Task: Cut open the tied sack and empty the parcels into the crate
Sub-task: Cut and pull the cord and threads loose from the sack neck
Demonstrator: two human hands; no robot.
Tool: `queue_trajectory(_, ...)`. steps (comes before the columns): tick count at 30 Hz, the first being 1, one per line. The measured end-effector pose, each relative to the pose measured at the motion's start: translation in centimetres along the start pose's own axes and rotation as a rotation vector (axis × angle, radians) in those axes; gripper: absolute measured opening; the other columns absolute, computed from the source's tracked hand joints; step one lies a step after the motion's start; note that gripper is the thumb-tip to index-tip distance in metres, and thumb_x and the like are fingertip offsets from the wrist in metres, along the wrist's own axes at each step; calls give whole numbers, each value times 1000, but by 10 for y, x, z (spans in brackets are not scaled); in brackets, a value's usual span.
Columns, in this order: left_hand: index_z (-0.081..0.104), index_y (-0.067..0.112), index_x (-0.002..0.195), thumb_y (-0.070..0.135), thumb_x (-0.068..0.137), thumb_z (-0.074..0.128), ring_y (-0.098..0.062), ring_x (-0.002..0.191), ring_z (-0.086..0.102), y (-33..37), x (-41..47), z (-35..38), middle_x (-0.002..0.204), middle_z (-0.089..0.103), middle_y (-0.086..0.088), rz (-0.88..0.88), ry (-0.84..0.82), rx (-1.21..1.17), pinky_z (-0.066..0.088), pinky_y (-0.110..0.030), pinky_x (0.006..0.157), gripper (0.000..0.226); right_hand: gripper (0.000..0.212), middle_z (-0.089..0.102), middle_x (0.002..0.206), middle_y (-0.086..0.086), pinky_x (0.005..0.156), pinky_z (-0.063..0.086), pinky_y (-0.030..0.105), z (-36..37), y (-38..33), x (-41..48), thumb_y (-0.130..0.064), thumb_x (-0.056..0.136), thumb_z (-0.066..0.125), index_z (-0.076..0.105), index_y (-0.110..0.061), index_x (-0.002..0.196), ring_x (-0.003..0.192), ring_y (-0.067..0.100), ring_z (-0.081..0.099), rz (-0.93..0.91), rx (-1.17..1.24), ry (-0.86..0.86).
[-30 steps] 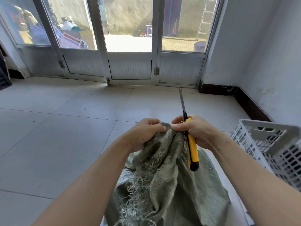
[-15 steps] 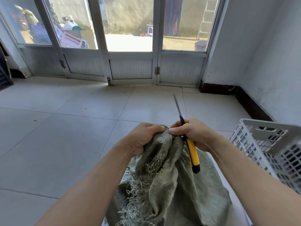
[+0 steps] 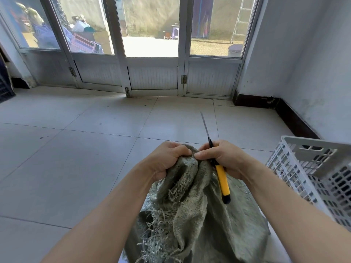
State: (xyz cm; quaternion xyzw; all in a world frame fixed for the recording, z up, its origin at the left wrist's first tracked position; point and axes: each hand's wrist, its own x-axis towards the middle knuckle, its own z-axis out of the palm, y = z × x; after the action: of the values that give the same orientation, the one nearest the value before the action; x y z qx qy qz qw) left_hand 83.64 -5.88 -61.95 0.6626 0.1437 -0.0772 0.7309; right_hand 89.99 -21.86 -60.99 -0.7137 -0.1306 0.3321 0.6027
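A grey-green woven sack (image 3: pixel 191 221) with frayed edges stands in front of me on the tiled floor. My left hand (image 3: pixel 167 158) grips the bunched top of the sack. My right hand (image 3: pixel 222 157) pinches the sack's top too and holds a yellow-handled utility knife (image 3: pixel 221 179), its long blade pointing up and away, the handle hanging down over the cloth. The sack's contents are hidden. A white slotted plastic crate (image 3: pixel 315 179) sits to the right, close to my right forearm.
Glass-paned doors (image 3: pixel 152 54) close off the far side of the room. A white wall with a dark skirting board (image 3: pixel 292 118) runs along the right. A dark object (image 3: pixel 4 86) stands at the far left edge. Pale floor tiles (image 3: pixel 76 149) stretch ahead.
Both hands and the sack's top have sunk a little in the view. The knife blade has tilted slightly to the left. Both grips are unchanged.
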Motion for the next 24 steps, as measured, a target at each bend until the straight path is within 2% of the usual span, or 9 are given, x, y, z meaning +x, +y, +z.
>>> queue_trajectory(2, 67, 3, 74, 6, 89, 54, -20, 55, 62, 0, -1, 1, 67, 65, -12, -15, 4, -30, 52, -25, 53, 20, 11, 61, 72, 12, 67, 53, 36, 1, 0, 1, 3, 79, 68, 61, -5, 78, 66, 24, 60, 2, 38, -2)
queue_trajectory(6, 67, -1, 91, 12, 90, 56, -26, 67, 64, -1, -1, 0, 79, 67, -16, -50, -30, -101, 55, -31, 64, 17, 11, 62, 71, 10, 64, 53, 34, 1, -1, 1, 4, 80, 66, 61, -5, 80, 64, 22, 60, -18, 44, 14)
queue_trajectory(12, 68, -1, 96, 13, 90, 56, -23, 68, 66, -1, -2, -2, 82, 69, -15, -80, -70, -121, 56, -30, 63, 20, 11, 63, 72, 12, 61, 55, 32, 0, 2, -1, 6, 80, 64, 62, -4, 82, 63, 23, 62, -2, 100, 16)
queue_trajectory(14, 69, -3, 101, 11, 87, 63, -26, 76, 67, -3, -2, -4, 89, 70, -18, -35, -81, -63, 58, -33, 73, 21, 12, 64, 74, 15, 64, 56, 34, -2, 3, -1, 8, 79, 63, 63, -3, 84, 65, 25, 63, -5, 94, 36)
queue_trajectory(16, 72, 1, 96, 9, 81, 69, -25, 77, 67, -4, -1, -4, 87, 71, -16, 30, -3, 92, 56, -36, 78, 17, 13, 64, 76, 16, 67, 55, 36, -1, 4, -1, 9, 78, 64, 63, -2, 85, 68, 26, 63, -11, 68, 59)
queue_trajectory(18, 73, 10, 83, 14, 78, 74, -18, 71, 66, -4, 0, -1, 77, 71, -8, 146, 136, 322, 55, -33, 75, 6, 11, 64, 75, 16, 66, 56, 34, 1, 6, 0, 8, 79, 64, 64, -2, 83, 67, 25, 64, -20, 78, 84)
queue_trajectory(20, 71, 15, 77, 19, 78, 74, -13, 68, 63, -4, 0, 4, 73, 70, -3, 260, 224, 468, 52, -30, 71, 5, 7, 64, 73, 15, 64, 56, 32, 3, 8, 1, 5, 80, 65, 65, -2, 82, 64, 24, 64, -20, 85, 94)
queue_trajectory(22, 71, 14, 78, 21, 80, 72, -13, 67, 62, -4, 1, 7, 73, 69, -4, 272, 223, 479, 52, -29, 69, 8, 4, 63, 73, 14, 64, 56, 32, 4, 8, 1, 2, 82, 65, 65, -2, 81, 64, 24, 63, -19, 64, 96)
queue_trajectory(24, 72, 11, 81, 22, 84, 68, -16, 67, 63, -3, 0, 6, 73, 69, -5, 189, 158, 395, 53, -30, 69, 12, 5, 62, 74, 15, 68, 54, 34, 2, 7, 1, 2, 83, 63, 64, -3, 81, 66, 24, 61, -16, 56, 78)
